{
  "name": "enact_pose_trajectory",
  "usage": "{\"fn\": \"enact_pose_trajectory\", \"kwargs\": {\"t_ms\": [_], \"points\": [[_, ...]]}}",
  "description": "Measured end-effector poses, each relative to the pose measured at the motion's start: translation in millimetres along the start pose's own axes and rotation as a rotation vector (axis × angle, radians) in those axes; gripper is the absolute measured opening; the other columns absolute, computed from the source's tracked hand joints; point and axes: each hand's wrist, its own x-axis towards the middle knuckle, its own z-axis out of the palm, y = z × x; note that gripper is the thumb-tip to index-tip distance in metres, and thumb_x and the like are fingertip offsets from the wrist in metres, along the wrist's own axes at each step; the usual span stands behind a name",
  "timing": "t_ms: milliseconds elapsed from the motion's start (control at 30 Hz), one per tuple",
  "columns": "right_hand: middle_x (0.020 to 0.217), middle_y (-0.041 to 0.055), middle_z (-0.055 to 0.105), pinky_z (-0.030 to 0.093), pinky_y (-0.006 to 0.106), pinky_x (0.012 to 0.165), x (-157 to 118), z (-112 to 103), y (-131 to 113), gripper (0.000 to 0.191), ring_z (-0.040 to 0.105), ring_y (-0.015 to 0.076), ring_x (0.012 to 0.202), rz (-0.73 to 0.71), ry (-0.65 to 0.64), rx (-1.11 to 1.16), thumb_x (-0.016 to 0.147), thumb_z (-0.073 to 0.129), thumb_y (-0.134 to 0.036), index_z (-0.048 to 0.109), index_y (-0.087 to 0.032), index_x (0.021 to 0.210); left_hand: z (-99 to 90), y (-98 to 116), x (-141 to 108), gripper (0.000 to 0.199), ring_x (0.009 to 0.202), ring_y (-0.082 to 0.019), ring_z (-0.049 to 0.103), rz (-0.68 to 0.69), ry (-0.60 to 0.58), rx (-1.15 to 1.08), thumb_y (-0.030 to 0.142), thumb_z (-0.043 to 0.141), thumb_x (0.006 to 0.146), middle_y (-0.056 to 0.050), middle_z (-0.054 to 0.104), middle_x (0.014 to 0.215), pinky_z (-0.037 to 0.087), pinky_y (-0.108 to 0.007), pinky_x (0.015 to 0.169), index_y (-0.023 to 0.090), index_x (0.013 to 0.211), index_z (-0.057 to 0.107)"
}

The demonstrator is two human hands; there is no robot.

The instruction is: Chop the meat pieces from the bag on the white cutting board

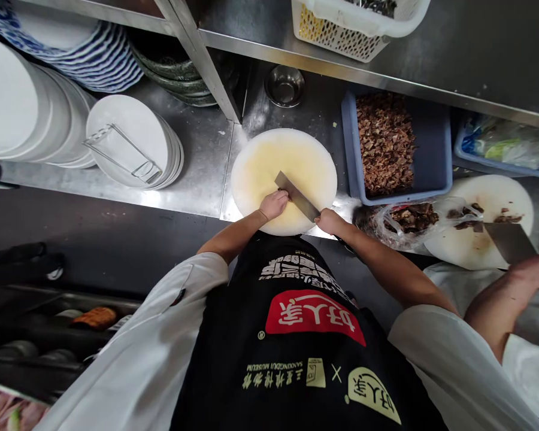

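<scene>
My right hand (330,222) is wrapped round the handle of a cleaver (299,198), whose broad blade lies slantwise over a round white cutting board (260,158). The board's middle is stained yellow. On the board, the curled fingers of my left hand (275,204) are pressed together against the blade's side. A small dark bit shows at the fingertips, too small to name. The handle is mostly hidden inside my right hand.
A blue tub (431,149) of chopped brown pieces stands right of the board. Beyond it, a co-worker's arm (498,299) reaches to another cutting board (523,200) with a cleaver (509,241). Stacked white plates (126,129), a metal bowl (284,85) and a shelf edge (386,81) surround the area.
</scene>
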Motion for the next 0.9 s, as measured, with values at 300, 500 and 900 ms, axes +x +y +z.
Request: {"fn": "enact_pose_trajectory", "kwargs": {"t_ms": [300,500,900], "points": [[0.091,0.0217,0.075,0.057,0.03,0.071,1,-1,-19,0.041,0.075,0.0278,0.08,0.059,-0.033,-0.012,0.103,0.054,-0.038,0.067,-0.002,0.12,-0.2,-5,0,0.025,0.108,-0.022,0.068,-0.001,0.053,-0.027,0.02,0.047,0.101,-0.01,0.071,0.116,0.061,-0.039,0.099,0.019,0.1,0.073],[0.112,0.0236,0.074,0.056,0.03,0.088,7,6,-39,0.033,0.072,0.0315,0.11,0.008,0.076,-0.036,0.1,0.059,-0.029,0.069,-0.005,0.121,-2.1,-7,1,0.028,0.107,-0.022,0.069,-0.013,0.071,-0.017,0.025,0.046,0.102,-0.009,0.072,0.111,0.061,-0.039,0.099,0.02,0.099,0.073],[0.125,0.0241,0.07,0.054,0.031,0.088,-6,25,-39,0.036,0.07,0.0318,0.114,0.057,0.129,0.003,0.094,0.059,-0.021,0.068,-0.007,0.126,-9.8,-4,-2,0.025,0.113,-0.02,0.069,-0.05,0.022,-0.063,0.019,0.05,0.099,-0.008,0.074,0.116,0.059,-0.037,0.104,0.02,0.098,0.076]]}}
